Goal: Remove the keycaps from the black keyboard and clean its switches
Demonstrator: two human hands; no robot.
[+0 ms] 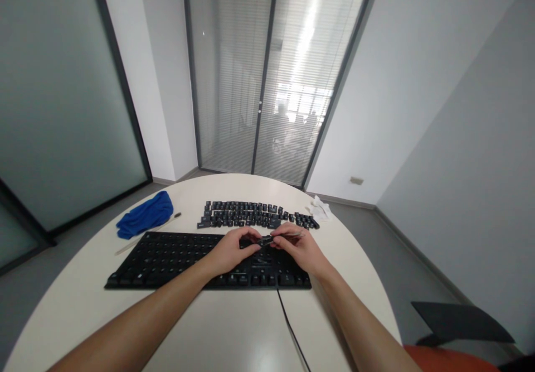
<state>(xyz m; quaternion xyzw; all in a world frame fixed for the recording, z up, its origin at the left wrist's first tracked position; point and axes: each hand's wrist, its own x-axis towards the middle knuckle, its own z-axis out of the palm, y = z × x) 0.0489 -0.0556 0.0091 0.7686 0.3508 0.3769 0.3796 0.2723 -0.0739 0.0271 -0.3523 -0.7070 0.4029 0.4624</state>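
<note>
Nearest to you, a black cable (pixel 289 327) runs across the pale table (pixel 217 333) to the near edge of the black keyboard (pixel 167 260). Keys sit in the row along that edge; rows of small raised spots show behind it, too fine to read. At the right, partly cut off, a chair (pixel 462 322) with a dark upper part and an orange seat.

Your left hand (pixel 229 251) and right hand (pixel 304 249) meet over the right part of the keyboard. A small dark piece (pixel 266 241) lies between their fingertips, above the keys. Left thumb and forefinger: narrow, pinching its left side. Right fingers: drawn together on a thin tool (pixel 297 234), tips at the piece's right side; exact contact is unclear.

Just beyond your hands, loose keys (pixel 242 215) lie in curved rows on the table. Left of them, a thin stick (pixel 129 246) with a dark tip, beside a bunched blue cloth (pixel 146 215). Right, near the row's end, a crumpled white tissue (pixel 320 208). Farthest: a glass partition (pixel 229 82) with blinds.
</note>
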